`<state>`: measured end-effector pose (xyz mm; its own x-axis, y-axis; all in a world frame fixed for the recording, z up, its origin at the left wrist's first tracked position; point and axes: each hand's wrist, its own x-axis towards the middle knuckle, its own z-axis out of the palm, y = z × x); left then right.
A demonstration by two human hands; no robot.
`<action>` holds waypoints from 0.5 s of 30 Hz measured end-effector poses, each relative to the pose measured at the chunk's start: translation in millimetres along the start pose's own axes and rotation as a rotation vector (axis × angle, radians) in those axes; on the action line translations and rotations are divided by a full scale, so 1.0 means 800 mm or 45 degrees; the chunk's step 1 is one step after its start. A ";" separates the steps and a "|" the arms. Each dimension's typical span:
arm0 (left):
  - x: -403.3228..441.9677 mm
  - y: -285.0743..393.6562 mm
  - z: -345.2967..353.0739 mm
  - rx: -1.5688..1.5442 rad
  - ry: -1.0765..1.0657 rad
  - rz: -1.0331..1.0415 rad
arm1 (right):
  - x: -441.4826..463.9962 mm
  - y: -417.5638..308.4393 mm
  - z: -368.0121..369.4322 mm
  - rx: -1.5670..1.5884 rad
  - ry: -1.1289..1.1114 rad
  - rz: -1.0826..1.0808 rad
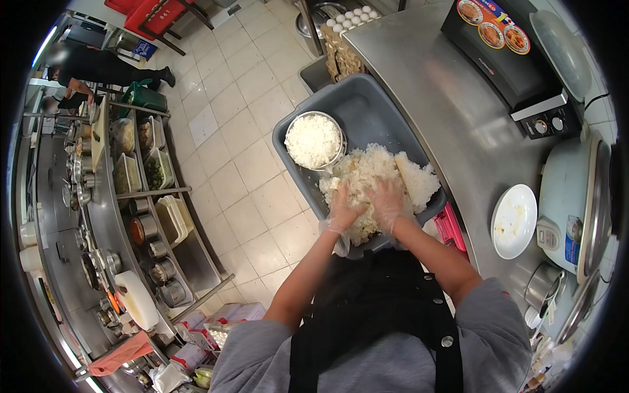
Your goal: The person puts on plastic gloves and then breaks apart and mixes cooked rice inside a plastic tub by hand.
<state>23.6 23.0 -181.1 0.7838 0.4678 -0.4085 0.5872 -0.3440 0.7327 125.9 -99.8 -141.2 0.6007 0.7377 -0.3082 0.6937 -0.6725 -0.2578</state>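
A large grey plastic tub (pixel 360 92) holds a heap of cooked white rice (pixel 367 167). My left hand (pixel 343 211), in a clear plastic glove, presses into the near left of the heap with its fingers apart. Beside it, my right hand (pixel 389 202), gloved too, lies on the rice with fingers spread, some tips sunk among the grains. A compacted slab of rice (pixel 416 180) leans by the tub's right wall. In the tub's far left corner stands a round metal pot (pixel 342 147) filled with white rice.
On the steel counter (pixel 426 72) at right are a microwave (pixel 501 72), a used white plate (pixel 514 221) and a rice cooker (pixel 570 203). Eggs (pixel 350 19) sit beyond the tub. Shelves with food containers (pixel 157 167) line the left; a person (pixel 108 69) works at the far left.
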 end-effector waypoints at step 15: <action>-0.025 0.015 0.053 0.643 -0.095 -0.330 | 0.011 0.038 0.113 0.228 -0.101 -0.139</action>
<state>23.6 -24.7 -187.6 0.6025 0.5363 -0.5911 0.7716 -0.5808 0.2595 116.5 -118.7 -234.2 0.4877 0.8046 -0.3389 0.6671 -0.5938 -0.4499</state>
